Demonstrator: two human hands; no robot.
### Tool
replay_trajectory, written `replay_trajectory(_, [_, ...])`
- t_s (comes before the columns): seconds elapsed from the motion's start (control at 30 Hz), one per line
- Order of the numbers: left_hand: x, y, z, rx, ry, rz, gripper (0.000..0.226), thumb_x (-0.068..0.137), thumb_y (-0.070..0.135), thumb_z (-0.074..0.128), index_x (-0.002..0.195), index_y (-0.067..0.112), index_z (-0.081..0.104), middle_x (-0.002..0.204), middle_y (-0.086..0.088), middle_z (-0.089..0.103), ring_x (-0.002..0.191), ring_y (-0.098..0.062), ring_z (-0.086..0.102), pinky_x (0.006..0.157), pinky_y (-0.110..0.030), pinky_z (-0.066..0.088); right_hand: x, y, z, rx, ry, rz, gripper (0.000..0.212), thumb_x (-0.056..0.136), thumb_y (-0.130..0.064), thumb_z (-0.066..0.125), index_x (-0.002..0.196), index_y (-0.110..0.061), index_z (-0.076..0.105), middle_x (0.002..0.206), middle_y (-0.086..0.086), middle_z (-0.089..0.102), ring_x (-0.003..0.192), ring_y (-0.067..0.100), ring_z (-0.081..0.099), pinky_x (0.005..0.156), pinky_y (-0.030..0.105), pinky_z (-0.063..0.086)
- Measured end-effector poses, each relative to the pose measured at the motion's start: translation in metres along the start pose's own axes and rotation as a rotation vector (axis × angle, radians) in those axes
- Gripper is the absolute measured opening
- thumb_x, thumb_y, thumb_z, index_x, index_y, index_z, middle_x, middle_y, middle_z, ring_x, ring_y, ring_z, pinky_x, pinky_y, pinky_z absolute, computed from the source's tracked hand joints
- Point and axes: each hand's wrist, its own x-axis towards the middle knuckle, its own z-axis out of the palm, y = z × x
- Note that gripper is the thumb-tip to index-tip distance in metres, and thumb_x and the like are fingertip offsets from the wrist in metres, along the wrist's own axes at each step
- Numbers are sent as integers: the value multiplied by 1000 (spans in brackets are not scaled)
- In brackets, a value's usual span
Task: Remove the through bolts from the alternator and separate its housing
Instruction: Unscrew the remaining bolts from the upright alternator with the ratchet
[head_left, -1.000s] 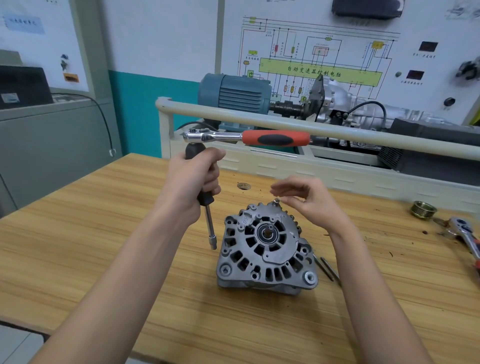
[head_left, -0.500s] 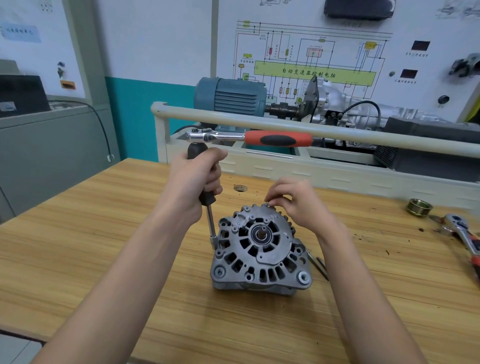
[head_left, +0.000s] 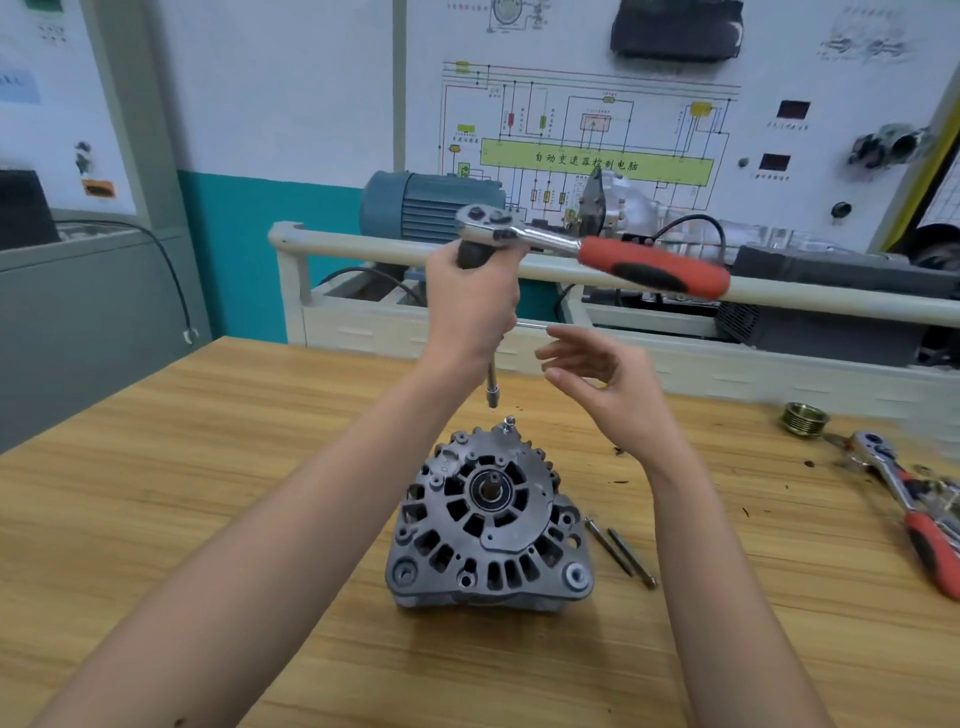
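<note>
A grey alternator sits on the wooden bench with its vented face up. At its far rim a through bolt sticks up partly out of the housing. My left hand grips the extension bar of a ratchet wrench with a red handle; the socket tip hangs just above that bolt, apart from it. My right hand hovers to the right of the socket, fingers loosely spread and holding nothing. Two removed bolts lie on the bench right of the alternator.
A second red-handled ratchet and a pulley lie at the bench's right end. Behind the bench runs a cream rail in front of a trainer stand with a blue motor and a wiring diagram board.
My right hand has left the far bolt and lifted away, open. My left hand has carried the wrench from the alternator's left side up and over to above that bolt.
</note>
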Motion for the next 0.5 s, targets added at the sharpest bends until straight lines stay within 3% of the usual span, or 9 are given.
replay_trajectory(0.23, [0,-15,15,69,-13,14,45,92,3,54,52,14,37,45,-1,30,36,-11,24,39,-18,24,-2,-16,-10,180,80,-87,40,81,-2,72,118,-10,60,99,2,71,84,11,69,79,22,52])
replay_trajectory(0.4, [-2,-17,18,95,-27,25,43,93,4,54,54,13,39,49,-2,30,37,-10,24,38,-18,24,-9,-29,-18,365,116,-160,33,74,-18,79,103,-15,65,95,-1,73,82,19,69,78,27,53])
replay_trajectory(0.5, [-3,-18,19,111,-39,24,41,93,4,53,56,12,38,52,-3,29,38,-11,23,38,-19,23,-11,-35,-22,450,133,-256,48,72,-33,80,109,-9,61,92,-3,72,78,16,68,76,27,51])
